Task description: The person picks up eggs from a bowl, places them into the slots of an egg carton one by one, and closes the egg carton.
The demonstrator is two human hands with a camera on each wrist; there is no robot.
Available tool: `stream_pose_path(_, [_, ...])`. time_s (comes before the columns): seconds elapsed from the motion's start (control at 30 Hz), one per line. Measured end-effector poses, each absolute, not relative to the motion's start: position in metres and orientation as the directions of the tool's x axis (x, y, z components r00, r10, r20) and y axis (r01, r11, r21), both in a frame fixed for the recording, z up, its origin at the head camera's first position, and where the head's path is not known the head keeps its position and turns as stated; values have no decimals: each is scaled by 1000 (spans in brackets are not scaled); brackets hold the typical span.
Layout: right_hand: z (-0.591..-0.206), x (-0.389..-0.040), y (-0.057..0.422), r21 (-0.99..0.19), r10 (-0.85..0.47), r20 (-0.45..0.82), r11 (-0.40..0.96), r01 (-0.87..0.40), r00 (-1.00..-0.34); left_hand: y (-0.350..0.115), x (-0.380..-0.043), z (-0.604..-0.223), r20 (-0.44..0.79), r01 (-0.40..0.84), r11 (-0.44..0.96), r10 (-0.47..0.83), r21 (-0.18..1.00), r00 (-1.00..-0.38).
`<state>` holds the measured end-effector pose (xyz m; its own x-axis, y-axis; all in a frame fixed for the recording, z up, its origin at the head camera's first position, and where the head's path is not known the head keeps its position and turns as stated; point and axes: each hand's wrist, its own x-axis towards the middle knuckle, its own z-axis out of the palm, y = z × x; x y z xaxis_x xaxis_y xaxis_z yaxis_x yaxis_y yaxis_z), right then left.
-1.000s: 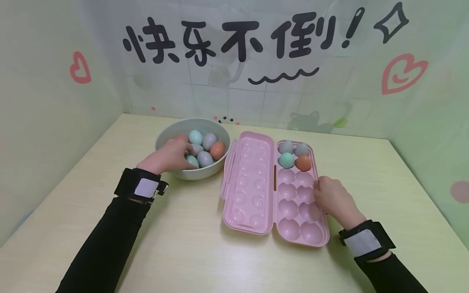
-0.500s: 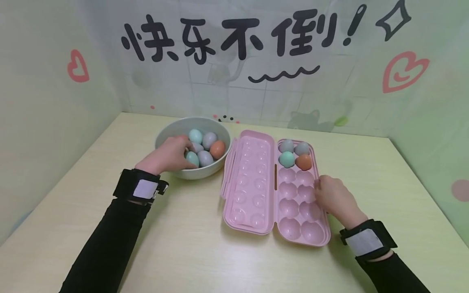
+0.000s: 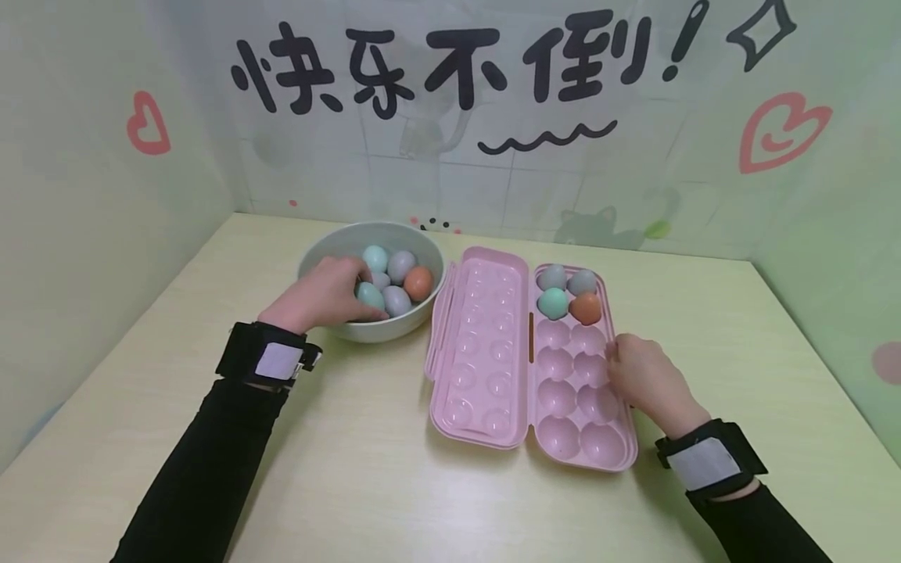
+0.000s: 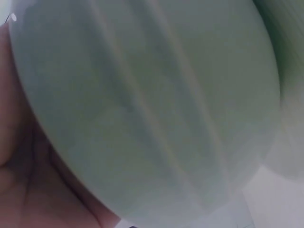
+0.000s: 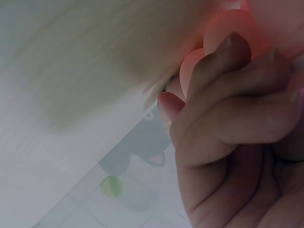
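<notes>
My left hand [image 3: 320,293] reaches into a pale grey-green bowl [image 3: 380,332], its thumb and fingers pinching a teal egg [image 3: 371,295]. Beside it in the bowl lie grey-lilac eggs, a pale blue egg [image 3: 375,258] and an orange egg [image 3: 418,283]. In the left wrist view the bowl's outer wall [image 4: 156,118] covers the fingertips. My right hand [image 3: 647,383] holds the right edge of an open pink egg carton [image 3: 481,344], fingers curled against its side. The carton's back cups hold two grey eggs, a teal egg [image 3: 552,303] and an orange egg [image 3: 586,309].
The carton's front cups [image 3: 559,438] hold no eggs. Its lid lies flat to the left, near the bowl. Light wooden table [image 3: 352,469] surrounds both, and printed wall sheets [image 3: 450,188] enclose the back and sides.
My left thumb has moved right along the teal egg, which has shifted slightly. The hand now covers the orange egg at the bowl's left. My right hand stays on the carton.
</notes>
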<state>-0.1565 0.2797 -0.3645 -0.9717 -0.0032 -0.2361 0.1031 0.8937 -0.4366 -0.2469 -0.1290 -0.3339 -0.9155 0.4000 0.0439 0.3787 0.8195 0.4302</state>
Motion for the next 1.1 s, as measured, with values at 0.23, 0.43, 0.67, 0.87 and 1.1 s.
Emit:
stream_pose_path(0.23, [-366, -157, 280, -448, -4, -237, 888, 105, -971, -129, -250, -334, 77, 409, 816, 415, 408, -906])
stream_pose_path(0.43, [-366, -158, 281, -448, -8, -237, 888, 102, -972, -127, -248, -332, 105, 422, 813, 417, 402, -903])
stream_pose_path(0.67, [-365, -158, 281, -453, -12, -223, 887, 93, -975, -124, -245, -328, 182, 423, 815, 382, 396, -906])
stream_pose_path(0.87, [-365, -158, 281, -452, -16, -216, 888, 86, -976, -120, -244, -326, 235, 433, 812, 367, 391, -900])
stream_pose_path(1.1, [-364, -157, 281, -454, -16, -215, 887, 85, -977, -115, -243, -325, 233, 395, 821, 324, 412, -917])
